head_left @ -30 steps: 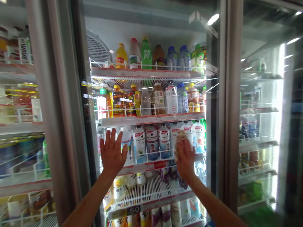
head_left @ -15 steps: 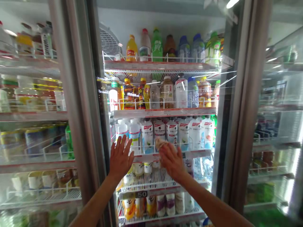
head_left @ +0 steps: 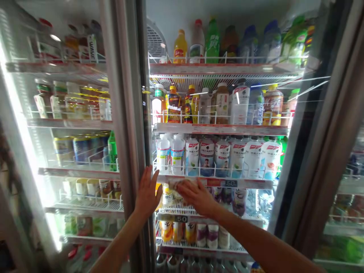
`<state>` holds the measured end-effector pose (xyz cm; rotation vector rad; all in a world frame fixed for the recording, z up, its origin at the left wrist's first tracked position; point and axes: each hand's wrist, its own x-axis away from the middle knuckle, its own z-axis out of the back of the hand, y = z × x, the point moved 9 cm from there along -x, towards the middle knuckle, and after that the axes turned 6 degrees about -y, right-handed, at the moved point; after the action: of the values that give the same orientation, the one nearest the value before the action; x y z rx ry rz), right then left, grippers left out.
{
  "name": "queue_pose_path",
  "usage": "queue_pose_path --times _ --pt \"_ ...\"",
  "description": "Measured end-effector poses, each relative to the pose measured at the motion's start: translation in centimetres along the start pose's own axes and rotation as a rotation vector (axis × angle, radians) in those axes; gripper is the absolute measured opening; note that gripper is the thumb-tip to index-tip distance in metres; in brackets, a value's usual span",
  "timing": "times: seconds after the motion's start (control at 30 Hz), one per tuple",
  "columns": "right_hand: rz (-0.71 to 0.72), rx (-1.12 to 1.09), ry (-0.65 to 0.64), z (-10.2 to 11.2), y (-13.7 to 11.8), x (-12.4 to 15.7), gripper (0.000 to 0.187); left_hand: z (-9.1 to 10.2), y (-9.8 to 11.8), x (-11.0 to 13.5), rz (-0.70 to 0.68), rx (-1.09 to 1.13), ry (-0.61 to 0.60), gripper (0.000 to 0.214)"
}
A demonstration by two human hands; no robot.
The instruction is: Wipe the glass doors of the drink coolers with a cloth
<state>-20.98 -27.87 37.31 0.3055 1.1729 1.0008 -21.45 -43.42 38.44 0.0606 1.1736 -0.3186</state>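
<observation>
My left hand (head_left: 148, 194) lies flat with fingers stretched upward, at the left edge of the middle glass door (head_left: 222, 132) by its dark frame. My right hand (head_left: 196, 197) is held to the same door, its fingers over a pale cloth (head_left: 174, 185). Most of the cloth is hidden under the fingers. Behind the glass, a row of white-labelled bottles (head_left: 192, 154) stands just above my right hand. Smaller bottles (head_left: 190, 229) stand on a wire shelf below it.
Metal door frames (head_left: 121, 113) rise on the left, and another frame (head_left: 331, 151) slants on the right. More glass doors with drinks, such as cans (head_left: 81, 149), flank the middle one. Upper shelves hold coloured bottles, among them a green bottle (head_left: 212, 41). Light streaks reflect off the glass.
My right hand has moved left and down across the glass with the cloth, closer to my left hand. My left hand is now nearer the door frame. The view has shifted left.
</observation>
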Motion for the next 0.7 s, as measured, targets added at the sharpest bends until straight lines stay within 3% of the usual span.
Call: queue_pose_path --times 0.03,0.1,0.23,0.3,0.37,0.47,0.53,0.6,0.7 --pt "0.069 -0.022 -0.024 -0.6 -1.5 0.2 0.035 0.1 0.0 0.2 -0.010 0.009 -0.004 0.062" --pt "0.089 -0.047 -0.020 -0.8 -1.5 -0.8 0.036 0.4 0.0 0.5 -0.012 0.032 -0.007 0.060" --pt "-0.187 -0.037 0.114 0.9 4.3 -6.4 0.039 0.9 -0.3 0.7 0.043 0.100 0.010 0.057" --pt "-0.226 -0.043 0.120 0.8 4.6 -8.0 0.042 1.1 -0.5 0.7 0.073 0.127 0.029 0.056" --pt "-0.124 -0.072 0.062 -0.4 1.6 -7.6 0.043 1.2 -0.6 0.8 0.091 0.141 0.040 0.057" --pt "0.104 -0.122 -0.053 -2.4 -4.7 -3.6 0.043 1.1 -0.6 1.1 0.089 0.129 0.023 0.057" --pt "0.195 -0.125 -0.083 -2.8 -6.2 -0.7 0.040 1.1 -0.4 1.2 0.072 0.107 0.005 0.058" --pt "0.162 -0.093 -0.062 -1.7 -3.8 0.6 0.037 1.1 -0.1 1.2 0.054 0.087 0.002 0.058" --pt "-0.151 0.016 0.054 1.7 5.4 0.8 0.036 0.9 0.7 0.9 0.047 0.080 0.003 0.059"
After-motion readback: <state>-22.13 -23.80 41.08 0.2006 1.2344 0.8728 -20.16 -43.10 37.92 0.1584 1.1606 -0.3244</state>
